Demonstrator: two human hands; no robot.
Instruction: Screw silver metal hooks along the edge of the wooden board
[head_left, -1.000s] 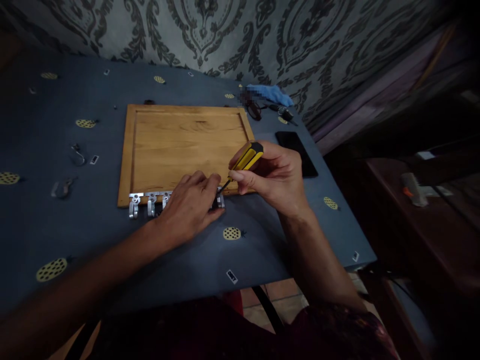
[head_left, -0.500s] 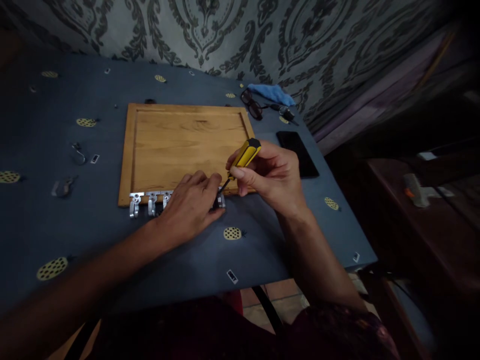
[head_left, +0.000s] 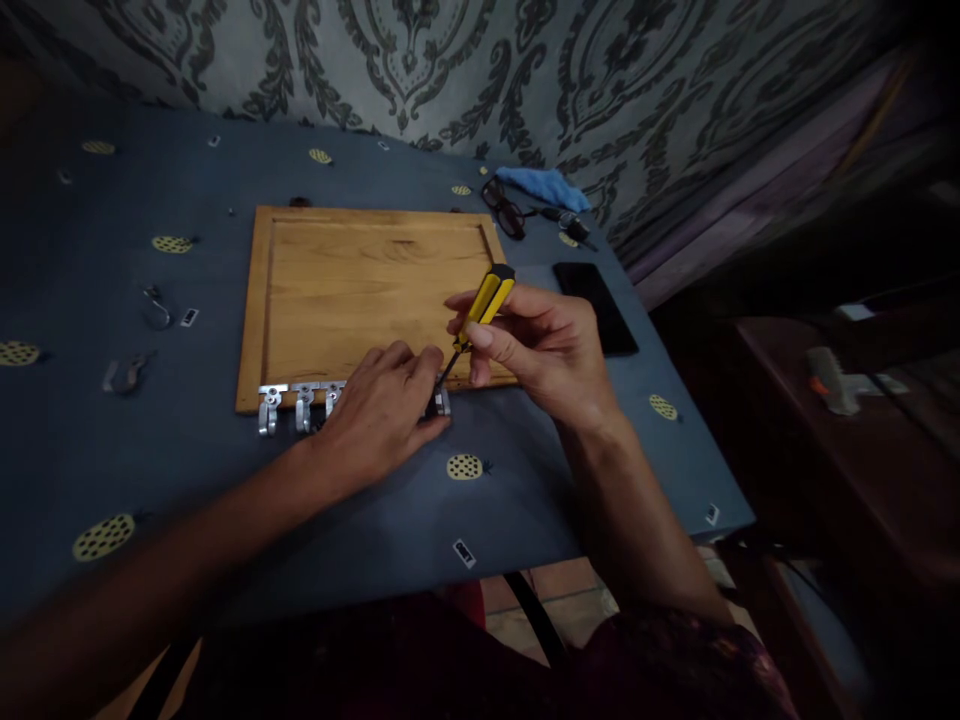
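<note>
A framed wooden board [head_left: 360,300] lies flat on the table. A silver metal hook rail [head_left: 274,388] runs along its near edge, with several hooks hanging over that edge. My left hand [head_left: 382,410] is closed over the right part of the rail and hides much of it. My right hand [head_left: 551,350] pinches a yellow-and-black screwdriver [head_left: 487,305] by its handle, thumb in front. Tilted, its shaft runs down to the rail's right end beside my left fingertips. Whether the tip sits in a screw cannot be made out.
Two loose metal hooks [head_left: 155,308] lie to the left on the blue pineapple-print tablecloth [head_left: 360,560]. Beyond the board at right are dark glasses [head_left: 504,208], a key set [head_left: 574,228] and a blue cloth [head_left: 544,187]. A black phone [head_left: 595,308] lies behind my right hand.
The screwdriver handle has shifted slightly up and left, and my right fingers have loosened and spread around it. My left hand and the board stay in place.
</note>
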